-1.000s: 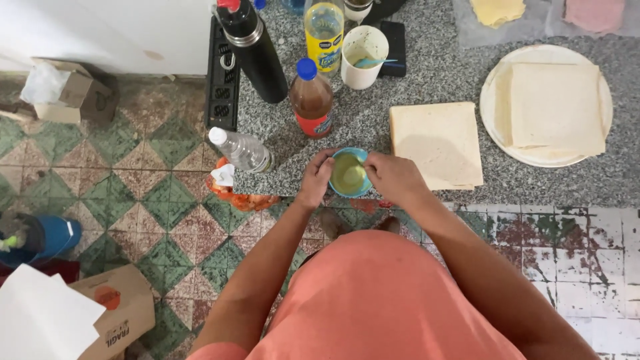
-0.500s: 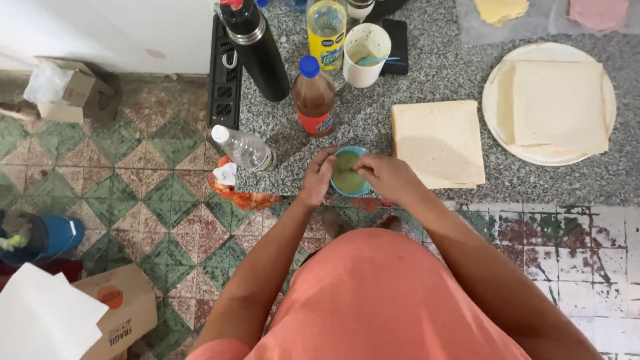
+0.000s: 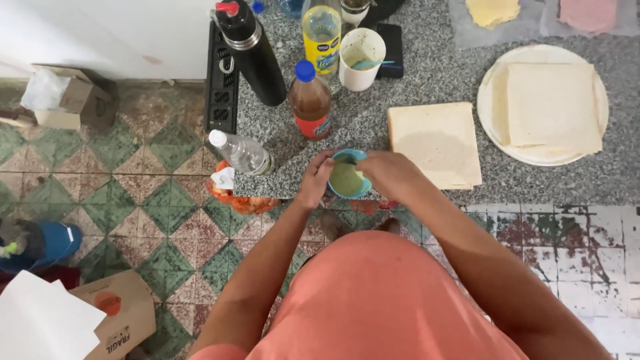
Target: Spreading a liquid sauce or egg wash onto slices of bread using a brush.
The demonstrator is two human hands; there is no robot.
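In the head view, a small blue bowl (image 3: 348, 175) of greenish sauce sits at the near edge of the granite tabletop (image 3: 427, 80). The left hand (image 3: 315, 179) has its fingers wrapped on the bowl's rim; the right hand (image 3: 390, 173) covers the other side, its grip hidden. Free granite lies just behind. One bread stack (image 3: 437, 143), one plate (image 3: 490, 107), one cup (image 3: 360, 59), three bottles.

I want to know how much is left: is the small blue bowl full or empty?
Partly full: the bowl, held between left hand and right hand, shows pale greenish sauce inside.
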